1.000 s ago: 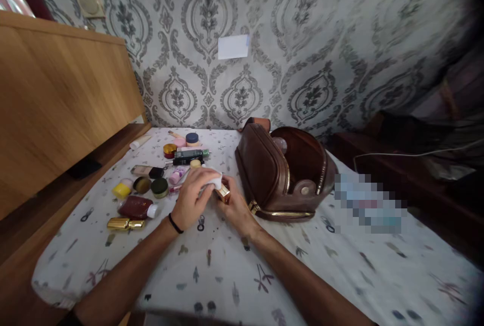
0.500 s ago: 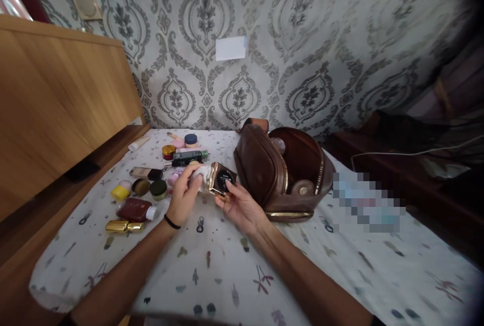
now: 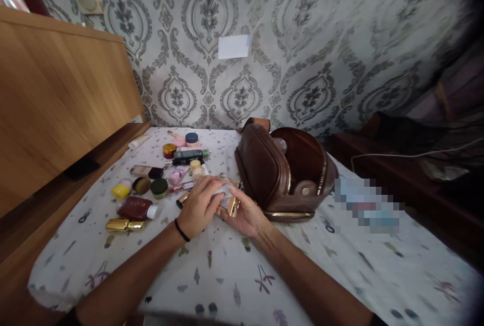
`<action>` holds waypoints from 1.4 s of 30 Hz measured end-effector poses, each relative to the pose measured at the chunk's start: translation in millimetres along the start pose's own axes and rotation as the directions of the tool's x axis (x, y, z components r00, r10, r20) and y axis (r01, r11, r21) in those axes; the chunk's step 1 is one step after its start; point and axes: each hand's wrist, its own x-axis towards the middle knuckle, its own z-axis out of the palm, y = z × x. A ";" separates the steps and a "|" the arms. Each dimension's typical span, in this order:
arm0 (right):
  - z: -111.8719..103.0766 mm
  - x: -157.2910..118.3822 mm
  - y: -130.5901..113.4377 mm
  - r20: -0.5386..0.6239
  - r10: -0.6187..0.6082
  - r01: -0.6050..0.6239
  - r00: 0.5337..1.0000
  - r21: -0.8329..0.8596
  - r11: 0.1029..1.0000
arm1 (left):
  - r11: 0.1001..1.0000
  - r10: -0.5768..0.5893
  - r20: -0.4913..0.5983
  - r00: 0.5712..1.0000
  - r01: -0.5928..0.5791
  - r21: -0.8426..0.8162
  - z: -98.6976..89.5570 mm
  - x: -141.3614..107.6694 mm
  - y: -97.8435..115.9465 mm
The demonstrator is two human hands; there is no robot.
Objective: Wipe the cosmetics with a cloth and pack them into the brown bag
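Gold case (image 3: 232,206) gripped by right hand (image 3: 247,216), left hand (image 3: 200,206) pressing wipe (image 3: 223,191) to it; beyond, open bag (image 3: 260,167) holds clear item (image 3: 280,144); case's black face now turned away

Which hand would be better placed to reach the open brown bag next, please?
Probably the right hand: it is nearer the brown bag and supports the gold-trimmed item. The left hand is farther off, pressing a white wad to that item.

Left hand (image 3: 201,206) partly hides gold box (image 3: 229,206); pixelated item (image 3: 372,206) unclear.
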 end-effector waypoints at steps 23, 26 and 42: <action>52.7 -34.2 -45.0 0.041 -0.111 0.118 0.993 -0.348 0.930 | 0.874 -0.477 -0.207 0.854 0.435 -0.218 -12.9 5.4 -35.6; 72.3 -49.8 -89.4 0.045 -0.231 0.227 0.972 -0.429 0.874 | 0.871 -0.486 -0.186 0.854 0.454 -0.190 -11.3 6.2 -34.1; 63.3 -32.8 -226.9 -0.124 -0.597 -0.490 0.793 -0.712 -0.503 | 0.811 -0.578 -0.122 0.807 0.551 -0.198 -10.2 7.3 -43.8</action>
